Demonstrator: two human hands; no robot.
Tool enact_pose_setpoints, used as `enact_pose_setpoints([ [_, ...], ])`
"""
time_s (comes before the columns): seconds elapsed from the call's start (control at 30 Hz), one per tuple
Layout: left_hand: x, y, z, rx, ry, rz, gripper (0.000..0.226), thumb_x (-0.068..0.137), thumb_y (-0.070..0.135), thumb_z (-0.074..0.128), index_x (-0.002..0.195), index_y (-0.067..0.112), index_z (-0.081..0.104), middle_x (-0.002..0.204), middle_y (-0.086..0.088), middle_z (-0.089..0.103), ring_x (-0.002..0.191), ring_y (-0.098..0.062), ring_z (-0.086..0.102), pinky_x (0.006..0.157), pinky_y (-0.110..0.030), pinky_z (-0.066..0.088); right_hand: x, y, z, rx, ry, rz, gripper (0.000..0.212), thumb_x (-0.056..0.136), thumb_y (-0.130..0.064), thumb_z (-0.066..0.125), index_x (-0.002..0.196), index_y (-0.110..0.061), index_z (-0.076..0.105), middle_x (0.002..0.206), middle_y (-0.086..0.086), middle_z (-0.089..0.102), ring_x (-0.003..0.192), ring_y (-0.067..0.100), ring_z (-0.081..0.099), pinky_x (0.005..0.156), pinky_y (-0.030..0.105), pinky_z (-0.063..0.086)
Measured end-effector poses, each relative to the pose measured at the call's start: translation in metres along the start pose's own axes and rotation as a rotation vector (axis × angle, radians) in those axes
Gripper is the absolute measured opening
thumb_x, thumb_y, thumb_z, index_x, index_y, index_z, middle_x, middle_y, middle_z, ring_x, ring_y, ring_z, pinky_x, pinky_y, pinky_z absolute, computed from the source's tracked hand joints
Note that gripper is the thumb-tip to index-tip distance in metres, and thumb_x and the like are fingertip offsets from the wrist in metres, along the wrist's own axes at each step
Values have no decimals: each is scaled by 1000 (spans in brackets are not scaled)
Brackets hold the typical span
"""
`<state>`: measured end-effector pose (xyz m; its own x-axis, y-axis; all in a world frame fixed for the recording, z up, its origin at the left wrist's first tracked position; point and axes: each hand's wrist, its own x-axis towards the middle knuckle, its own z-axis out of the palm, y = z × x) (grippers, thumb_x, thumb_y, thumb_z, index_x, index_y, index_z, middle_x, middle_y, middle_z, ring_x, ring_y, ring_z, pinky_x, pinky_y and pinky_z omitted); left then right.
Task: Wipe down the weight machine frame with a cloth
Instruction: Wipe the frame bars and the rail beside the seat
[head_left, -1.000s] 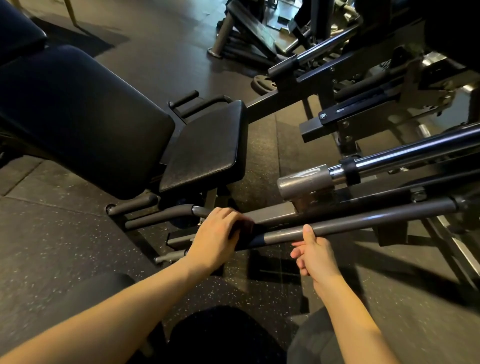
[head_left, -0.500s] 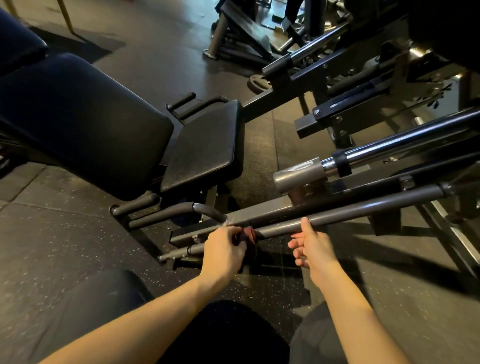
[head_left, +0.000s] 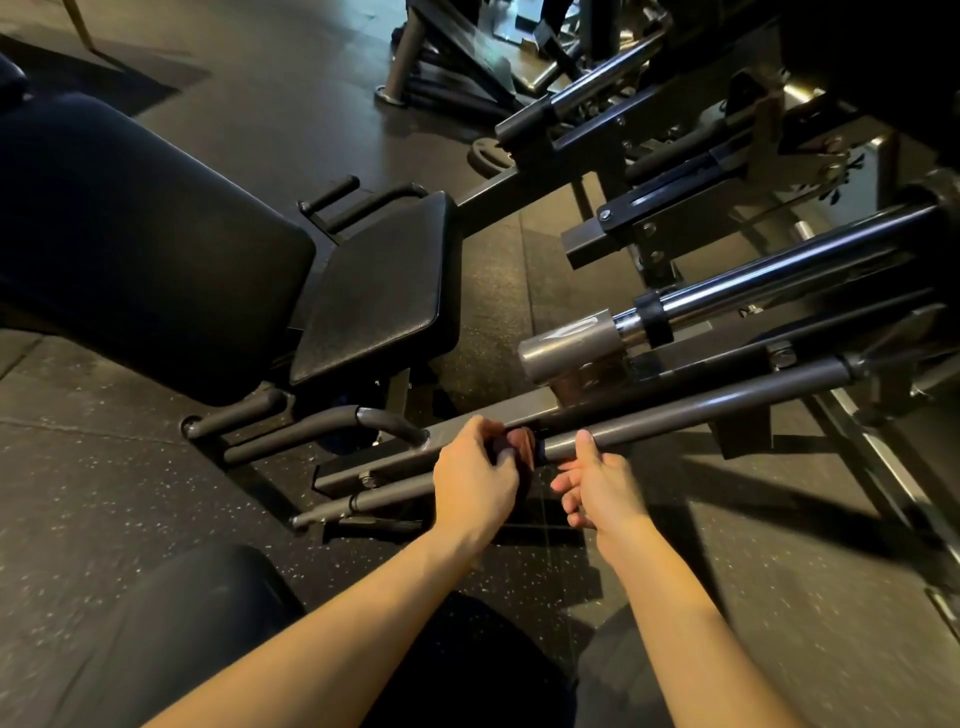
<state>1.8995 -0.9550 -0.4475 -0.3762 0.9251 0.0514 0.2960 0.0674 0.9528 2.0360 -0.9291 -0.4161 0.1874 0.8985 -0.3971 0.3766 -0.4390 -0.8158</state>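
Down near the floor, the person's left hand (head_left: 475, 480) is curled around a small dark reddish cloth (head_left: 519, 447), bunching it against a grey round bar (head_left: 691, 410) that belongs to the lower frame of the weight machine. Only a wad of the cloth shows past the knuckles; the rest is hidden inside the grip. The right hand (head_left: 597, 480) sits just beside it on the same bar, thumb laid up against the tube and the fingers loosely bent underneath, not clamped on anything that I can make out.

From where things stand, the wiping looks to be under way on this bar, with plenty of frame left: the flat grey rail (head_left: 498, 421) just behind the hands, the chromed rod (head_left: 779, 280) higher up, the black beams further back. The black seat pad (head_left: 384, 291) lies well off to the left.

The cloth looks soft and light, and I'd judge it works best wrapped part way round the tube so that it follows the curve. The bar is rigid painted steel, fixed and probably smooth, so it will take firm pressure. The free hand could brace on bare tube just beside the cloth.
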Motion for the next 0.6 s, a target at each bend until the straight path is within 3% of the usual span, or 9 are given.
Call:
enact_pose_setpoints([
  [0.13, 13, 19, 14, -66, -194, 137, 20, 94, 20, 69, 113, 26, 71, 104, 14, 70, 100, -1, 64, 91, -21, 50, 4, -1, -5, -50, 2, 47, 39, 109, -42, 38, 125, -12, 56, 100, 14, 68, 81, 26, 65, 65, 37, 54],
  [0.27, 24, 3, -4, -338, -330, -63, 20, 94, 10, 70, 113, 15, 73, 104, 0, 76, 100, -15, 71, 91, -30, 57, -5, -3, -22, 180, -118, 138, 46, 104, -53, 45, 114, -13, 65, 101, 15, 75, 73, 25, 66, 59, 36, 52],
  [0.37, 25, -12, -31, -562, -379, -327, 19, 95, 1, 62, 111, 4, 72, 97, -10, 74, 88, -25, 69, 80, -34, 57, -19, -8, -27, 102, -151, 90, 41, 109, -39, 42, 113, -6, 67, 94, 18, 73, 71, 24, 66, 58, 32, 56],
  [0.4, 25, -14, -40, -661, -429, -407, 22, 95, 1, 58, 114, 1, 69, 97, -15, 71, 87, -29, 65, 83, -39, 55, -24, -11, -25, 85, -161, 73, 39, 109, -34, 45, 114, -3, 67, 92, 18, 72, 71, 24, 66, 57, 31, 57],
  [0.5, 25, -17, -59, -816, -575, -529, 36, 94, 23, 59, 121, 1, 69, 105, -19, 62, 96, -34, 56, 95, -49, 42, -36, -24, -7, 93, -231, 81, 29, 102, -37, 58, 112, -10, 64, 102, 18, 73, 88, 29, 73, 68, 38, 63],
  [0.6, 22, -7, -65, -800, -618, -457, 34, 95, 33, 70, 117, 7, 69, 114, -18, 68, 104, -31, 66, 100, -48, 50, -40, -30, 13, 146, -289, 71, 33, 93, -34, 73, 116, -13, 64, 108, 15, 74, 96, 28, 75, 79, 47, 64],
])
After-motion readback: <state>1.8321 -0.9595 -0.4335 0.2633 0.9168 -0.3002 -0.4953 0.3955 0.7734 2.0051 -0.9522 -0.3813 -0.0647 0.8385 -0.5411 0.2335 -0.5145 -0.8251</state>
